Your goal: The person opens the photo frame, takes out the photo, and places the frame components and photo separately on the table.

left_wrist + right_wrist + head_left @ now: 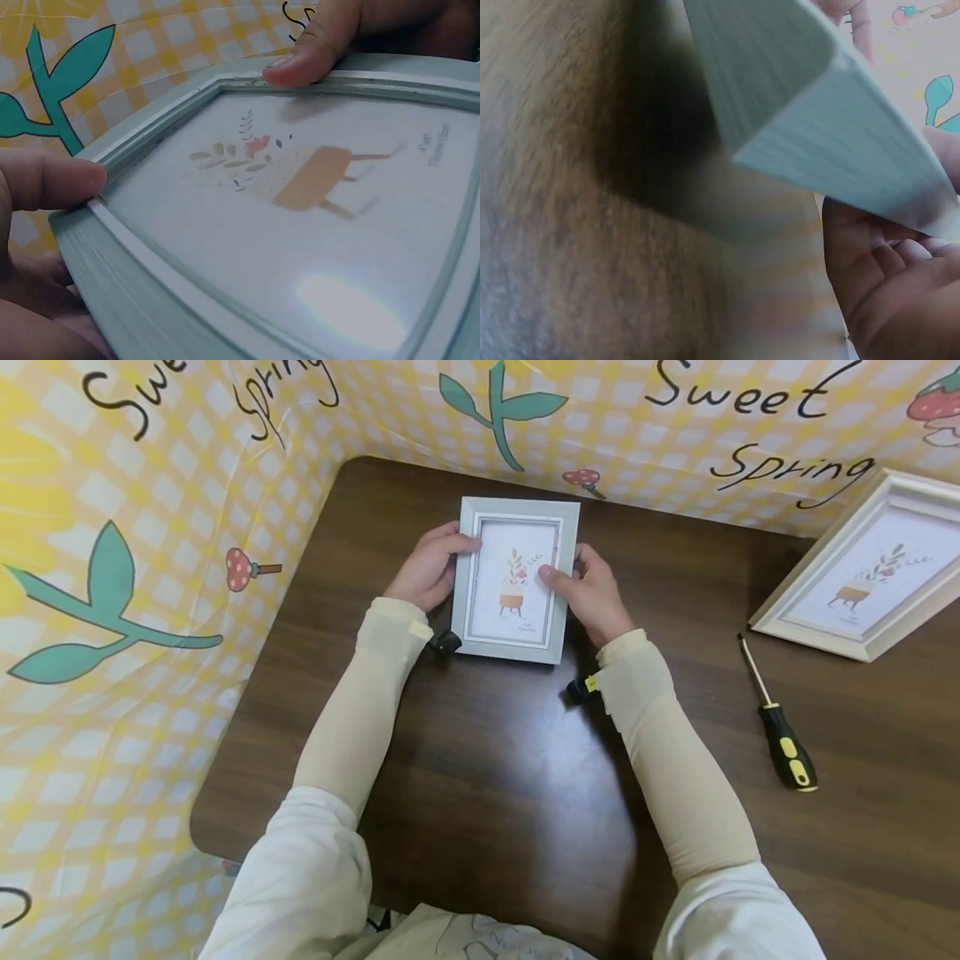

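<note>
A pale grey-green picture frame (517, 654) is held face up between both hands over the back part of the table. Behind its glazing is a print (315, 176) of a plant in an orange-brown pot on legs. My left hand (430, 566) grips the left side, with the thumb (56, 178) on the front border and the other fingers underneath. On the opposite side my right hand (595, 594) pinches the border, its thumb reaching over the front. In the right wrist view the frame's corner (832, 142) stands above the wood, fingers curled below its edge.
A cream picture frame (813, 639) with a similar print stands tilted at the right. In front of it lies a black and yellow screwdriver (783, 743). The dark wooden table (495, 793) is bordered at the back and left by a checked yellow cloth (285, 485).
</note>
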The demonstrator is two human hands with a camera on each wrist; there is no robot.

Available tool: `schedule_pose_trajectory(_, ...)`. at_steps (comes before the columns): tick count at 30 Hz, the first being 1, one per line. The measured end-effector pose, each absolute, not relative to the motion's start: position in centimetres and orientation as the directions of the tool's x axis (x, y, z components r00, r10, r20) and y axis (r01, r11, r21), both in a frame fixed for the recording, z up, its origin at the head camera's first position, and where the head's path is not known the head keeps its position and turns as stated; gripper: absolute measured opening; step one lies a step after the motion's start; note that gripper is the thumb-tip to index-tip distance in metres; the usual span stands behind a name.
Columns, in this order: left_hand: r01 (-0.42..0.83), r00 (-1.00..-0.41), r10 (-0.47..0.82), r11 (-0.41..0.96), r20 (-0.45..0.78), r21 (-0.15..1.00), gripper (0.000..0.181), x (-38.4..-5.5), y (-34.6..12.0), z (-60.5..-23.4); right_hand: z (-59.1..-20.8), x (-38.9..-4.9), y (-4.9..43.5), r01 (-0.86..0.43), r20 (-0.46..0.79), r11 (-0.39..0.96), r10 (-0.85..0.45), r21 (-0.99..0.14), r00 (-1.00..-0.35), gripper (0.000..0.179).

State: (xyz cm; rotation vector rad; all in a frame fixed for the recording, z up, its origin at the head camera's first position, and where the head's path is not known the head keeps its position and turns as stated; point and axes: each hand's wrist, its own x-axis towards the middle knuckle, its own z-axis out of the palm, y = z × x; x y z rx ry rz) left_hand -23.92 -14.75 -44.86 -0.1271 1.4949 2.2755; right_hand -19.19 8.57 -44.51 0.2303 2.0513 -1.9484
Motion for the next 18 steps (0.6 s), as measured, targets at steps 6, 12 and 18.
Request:
schedule_pose_trajectory(6,-0.393,-0.909,0.259,-0.273,-0.327,0.878,0.037,-23.7,-14.1,-44.2,-44.9,-19.2,9.1,0.342,-0.341,-0.009,-0.081,-0.939,-0.937,0.039)
schedule_pose_trajectory(12,-0.362,-0.919,0.262,-0.26,-0.295,0.895,0.043,-23.6,-13.3,-43.9,-44.8,-19.0,9.5,0.339,-0.335,-0.095,-0.057,-0.936,-0.94,0.034)
schedule_pose_trajectory(18,-0.354,-0.905,0.338,-0.261,-0.259,0.898,0.044,-23.5,-13.4,-44.1,-44.6,-18.7,9.9,0.317,-0.313,-0.174,-0.051,-0.932,-0.948,0.036)
